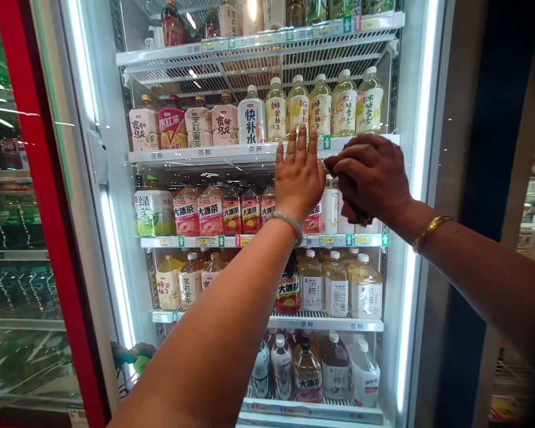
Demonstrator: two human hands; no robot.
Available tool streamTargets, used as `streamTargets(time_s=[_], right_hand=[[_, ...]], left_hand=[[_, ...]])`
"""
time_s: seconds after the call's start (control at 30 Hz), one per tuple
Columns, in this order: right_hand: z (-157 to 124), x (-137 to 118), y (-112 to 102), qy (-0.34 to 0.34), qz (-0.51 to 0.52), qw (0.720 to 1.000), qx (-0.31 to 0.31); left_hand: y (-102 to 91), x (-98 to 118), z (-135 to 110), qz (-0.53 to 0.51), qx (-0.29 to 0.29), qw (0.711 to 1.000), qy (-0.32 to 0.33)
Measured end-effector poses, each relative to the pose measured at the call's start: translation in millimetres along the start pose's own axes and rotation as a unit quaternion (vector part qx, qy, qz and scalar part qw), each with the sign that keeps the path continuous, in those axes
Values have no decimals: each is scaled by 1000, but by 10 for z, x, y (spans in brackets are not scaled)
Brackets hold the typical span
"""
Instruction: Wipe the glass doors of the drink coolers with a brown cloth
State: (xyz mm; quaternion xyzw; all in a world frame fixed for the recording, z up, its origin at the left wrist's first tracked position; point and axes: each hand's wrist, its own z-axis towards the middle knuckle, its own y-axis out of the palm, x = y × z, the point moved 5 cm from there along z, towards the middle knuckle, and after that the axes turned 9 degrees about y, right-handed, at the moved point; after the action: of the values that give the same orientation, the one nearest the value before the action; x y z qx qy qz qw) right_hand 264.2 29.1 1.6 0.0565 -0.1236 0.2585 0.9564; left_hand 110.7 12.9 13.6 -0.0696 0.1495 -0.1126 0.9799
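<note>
My left hand (pixel 298 172) is stretched forward, fingers extended and slightly apart. It seems to lie flat on the clear front of a drinks fridge, over the middle shelf edge (pixel 187 154). A pale bangle (pixel 289 224) circles that wrist. To its right, my right hand (pixel 374 172) is closed around a crumpled dark brown cloth (pixel 354 208), with a gold bangle (pixel 430 230) on the wrist. Behind the hands stand yellow drink bottles (pixel 321 110) with white caps. My left forearm hides part of the lower shelves.
Bright light strips (pixel 421 196) run down both sides of the fridge. Several shelves hold bottled teas, such as a green-labelled bottle (pixel 154 211) at the left. A red-framed cooler (pixel 24 178) stands at far left, and a dark panel (pixel 485 148) at the right.
</note>
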Motion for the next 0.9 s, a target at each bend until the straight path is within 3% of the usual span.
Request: streamTargets(time_s=[0.13,0.27,0.43,0.53,0.63,0.77,0.9], right_hand=[[196,-77,48,113,6,992,48],[55,-269,41,48,10,999,9],[-162,-91,-101,-13,-10,1000,-7],[-48,-20,-92,47,-12,999,19],[51,-110,-25,108,-16,993,47],[-101,-274,10,35,-1,999,-4],[-319,-142,-108,-13,2,1000,-26]], left_hand=[[9,-5,3,-25,0,1000,1],[-1,-14,-21,-24,-2,1000,8],[-24,-6,-72,-23,-1,1000,18],[-31,-2,-78,-21,5,1000,18],[-23,-5,-71,-16,1,1000,20],[-9,-20,-95,-15,1,1000,17],[14,-18,-156,-16,6,1000,22]])
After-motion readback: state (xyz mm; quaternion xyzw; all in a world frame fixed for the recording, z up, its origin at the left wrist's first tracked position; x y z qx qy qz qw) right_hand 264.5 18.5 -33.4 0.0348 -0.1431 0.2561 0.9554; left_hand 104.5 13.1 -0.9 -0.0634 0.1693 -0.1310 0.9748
